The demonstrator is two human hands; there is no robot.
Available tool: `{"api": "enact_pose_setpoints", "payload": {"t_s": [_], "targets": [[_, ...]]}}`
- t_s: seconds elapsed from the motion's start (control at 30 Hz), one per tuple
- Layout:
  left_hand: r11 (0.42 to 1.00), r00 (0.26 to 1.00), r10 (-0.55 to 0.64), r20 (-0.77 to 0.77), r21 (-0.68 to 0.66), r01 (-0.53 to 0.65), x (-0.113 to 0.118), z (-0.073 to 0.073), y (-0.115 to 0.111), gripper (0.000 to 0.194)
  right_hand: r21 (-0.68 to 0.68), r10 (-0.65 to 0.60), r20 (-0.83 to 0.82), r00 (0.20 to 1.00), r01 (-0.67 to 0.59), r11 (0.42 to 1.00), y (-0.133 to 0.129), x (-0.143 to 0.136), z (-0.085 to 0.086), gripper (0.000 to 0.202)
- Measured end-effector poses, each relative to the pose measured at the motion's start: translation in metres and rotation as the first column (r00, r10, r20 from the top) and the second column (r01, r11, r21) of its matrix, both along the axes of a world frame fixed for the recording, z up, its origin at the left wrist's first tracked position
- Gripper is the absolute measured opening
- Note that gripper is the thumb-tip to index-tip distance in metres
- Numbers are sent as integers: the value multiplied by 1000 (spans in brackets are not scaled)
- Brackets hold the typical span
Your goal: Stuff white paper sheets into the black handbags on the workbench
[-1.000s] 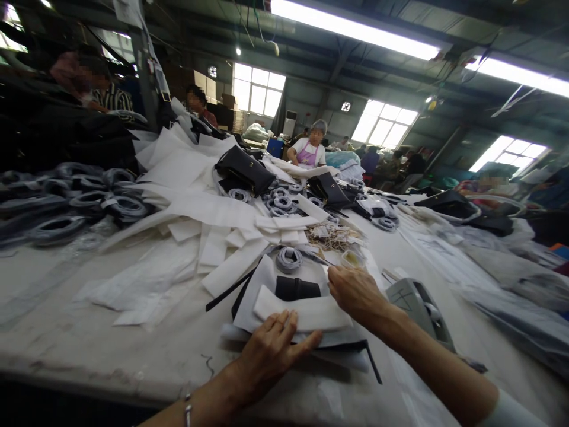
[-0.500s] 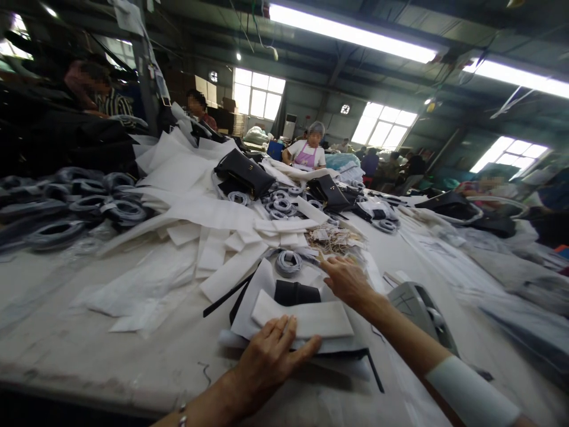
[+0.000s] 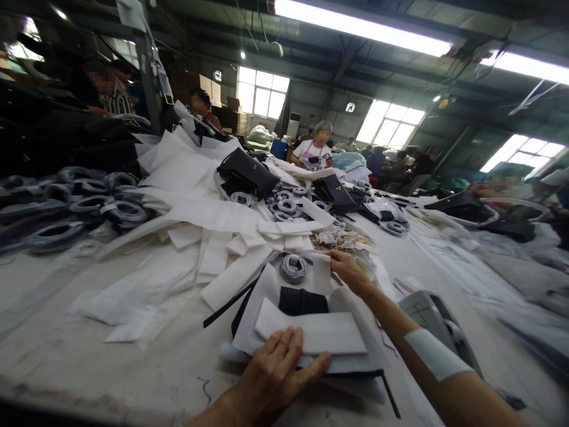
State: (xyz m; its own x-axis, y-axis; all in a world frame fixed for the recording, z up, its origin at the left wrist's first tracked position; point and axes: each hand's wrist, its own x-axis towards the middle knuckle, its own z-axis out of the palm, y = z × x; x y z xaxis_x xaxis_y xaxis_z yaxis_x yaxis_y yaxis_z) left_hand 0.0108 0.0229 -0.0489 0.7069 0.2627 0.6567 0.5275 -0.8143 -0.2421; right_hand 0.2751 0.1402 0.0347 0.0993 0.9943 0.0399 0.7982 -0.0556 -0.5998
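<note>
My left hand lies spread on a white foam piece, pressing it against the paper-lined black bag. Farther up, my right hand pinches the edge of a small white sheet between thumb and fingers. Just left of that sheet sits a coiled grey strap. A black strip sticks out at the bag's lower right, and another black strip at its left.
White foam sheets are heaped beyond the bag. Wrapped strap coils lie at the left. Two black bags and a pile of tan strings are farther back. A grey device stands at the right. A person works across the table.
My right hand now holds up a small white sheet that was not visible before. The left hand stays on the foam piece. The whole view has shifted slightly.
</note>
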Motion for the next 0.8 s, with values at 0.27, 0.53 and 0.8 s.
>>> {"api": "enact_pose_setpoints", "payload": {"t_s": [0.27, 0.53, 0.8], "targets": [[1000, 1000, -10, -8, -1, 10, -3, 7, 1, 49, 75, 42, -393, 918, -13, 997, -64, -10, 16, 48], [999, 1000, -4, -15, -42, 3, -3, 0, 4, 45, 206, 304, 213, 929, -346, 915, -172, -23, -13, 31], [994, 998, 34, -45, -99, -38, 3, 12, -6, 29, 527, 215, 340, 915, -375, 763, -189, -26, -57, 31]]}}
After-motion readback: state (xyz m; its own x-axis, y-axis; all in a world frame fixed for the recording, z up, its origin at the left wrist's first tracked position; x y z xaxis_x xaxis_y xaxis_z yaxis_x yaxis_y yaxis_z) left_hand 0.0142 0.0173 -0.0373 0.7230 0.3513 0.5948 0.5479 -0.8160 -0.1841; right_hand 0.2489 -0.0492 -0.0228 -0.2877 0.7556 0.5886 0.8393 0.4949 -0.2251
